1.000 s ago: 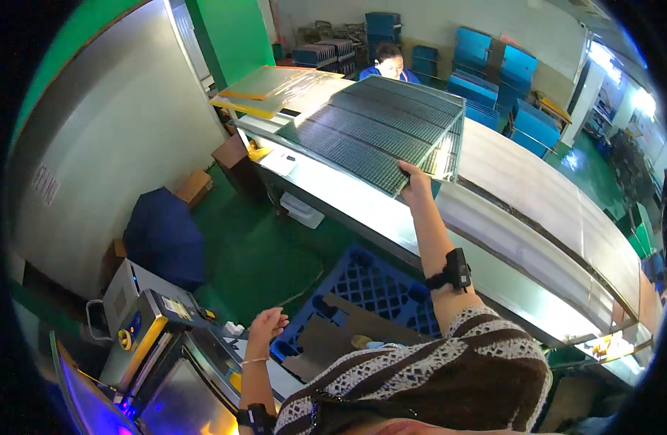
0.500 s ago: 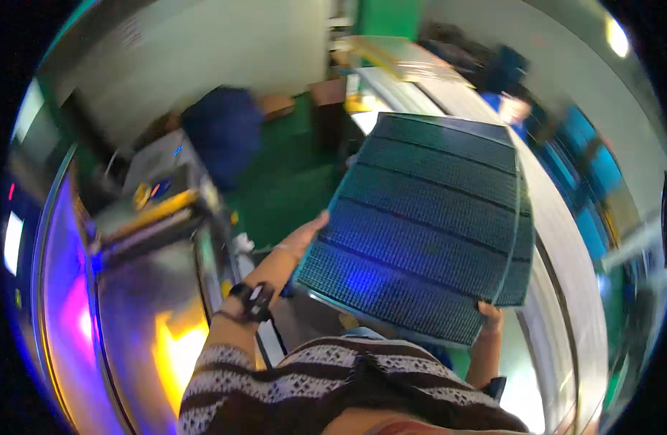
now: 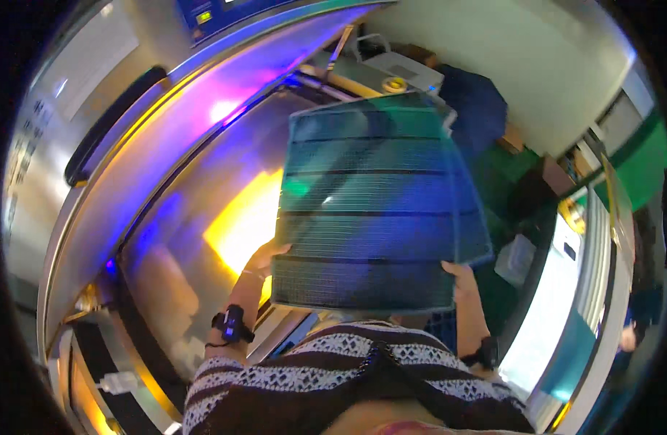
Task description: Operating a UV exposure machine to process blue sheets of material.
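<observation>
Head view: left hand (image 3: 264,259) and right hand (image 3: 461,278) grip the panel (image 3: 369,217) by opposite sides, left hand nearer the lit machine (image 3: 185,206).

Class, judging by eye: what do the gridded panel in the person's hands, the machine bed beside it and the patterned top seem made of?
Gridded panel: perhaps plastic or coated laminate, glossy, since coloured light sheens across it; blur leaves this open.
Machine bed: probably smooth metal, from its greyish surface and soft reflections.
Patterned top: likely knitted fabric, matte, as it drapes without shine.
</observation>
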A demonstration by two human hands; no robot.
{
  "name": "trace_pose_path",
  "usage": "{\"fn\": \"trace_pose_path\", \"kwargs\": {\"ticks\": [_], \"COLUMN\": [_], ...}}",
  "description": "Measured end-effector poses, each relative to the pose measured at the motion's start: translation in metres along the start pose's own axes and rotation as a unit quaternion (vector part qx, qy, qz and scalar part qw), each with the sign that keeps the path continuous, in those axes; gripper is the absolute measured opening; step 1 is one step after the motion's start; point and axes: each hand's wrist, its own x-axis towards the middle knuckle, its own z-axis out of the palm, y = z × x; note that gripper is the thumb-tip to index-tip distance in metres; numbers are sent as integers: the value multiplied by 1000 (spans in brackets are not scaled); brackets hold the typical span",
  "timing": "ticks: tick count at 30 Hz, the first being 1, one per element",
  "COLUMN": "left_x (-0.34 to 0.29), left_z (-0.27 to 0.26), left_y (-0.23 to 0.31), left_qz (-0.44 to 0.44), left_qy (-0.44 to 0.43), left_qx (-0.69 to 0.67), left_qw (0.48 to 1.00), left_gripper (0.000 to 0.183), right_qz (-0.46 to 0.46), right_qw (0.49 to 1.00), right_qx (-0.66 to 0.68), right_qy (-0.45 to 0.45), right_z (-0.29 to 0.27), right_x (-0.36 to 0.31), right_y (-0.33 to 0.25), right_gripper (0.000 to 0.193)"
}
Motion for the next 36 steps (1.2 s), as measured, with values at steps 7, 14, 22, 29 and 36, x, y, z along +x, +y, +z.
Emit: {"fn": "trace_pose_path", "kwargs": {"ticks": [7, 14, 22, 29, 36], "left_x": [-125, -134, -245, -304, -304], "left_z": [37, 17, -11, -41, -75], "left_y": [-14, -15, -15, -30, -26], "left_qz": [35, 82, 115, 138, 133], "left_qy": [277, 490, 609, 625, 598], "left_qx": [-9, 117, 70, 66, 72], "left_qw": [960, 860, 782, 765, 787], "left_gripper": [37, 22, 31, 45, 48], "right_qz": [233, 157, 41, 147, 108], "right_qw": [967, 976, 997, 988, 993], "right_qx": [-62, -40, -57, -22, 21], "right_qy": [-83, -147, -42, 34, 53], "right_z": [31, 23, 27, 57, 22], "right_x": [116, 260, 344, 361, 422], "right_y": [55, 133, 77, 58, 89], "right_gripper": [24, 40, 34, 34, 30]}}
